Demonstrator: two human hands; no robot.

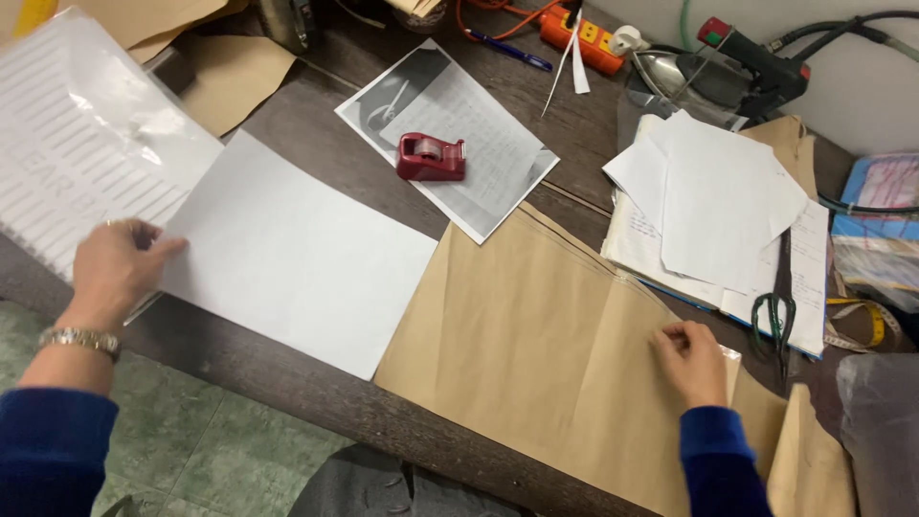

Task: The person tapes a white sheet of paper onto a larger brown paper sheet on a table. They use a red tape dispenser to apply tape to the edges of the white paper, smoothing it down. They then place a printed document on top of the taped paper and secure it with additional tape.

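Note:
My left hand [117,268], with a metal watch at the wrist, pinches the left edge of a blank white sheet [297,254] that lies on the dark wooden table [325,115]. My right hand [691,362] rests with bent fingers on a large brown paper sheet [526,335], at a strip of clear tape along its crease. A red tape dispenser [431,157] sits farther back on a printed black-and-white page [479,144], apart from both hands.
A clear plastic pack of paper [77,144] lies at the left. A stack of white papers [718,201], black scissors [777,321] and a yellow measuring tape [866,321] lie at the right. An iron [708,72] and an orange power strip [579,36] sit at the back.

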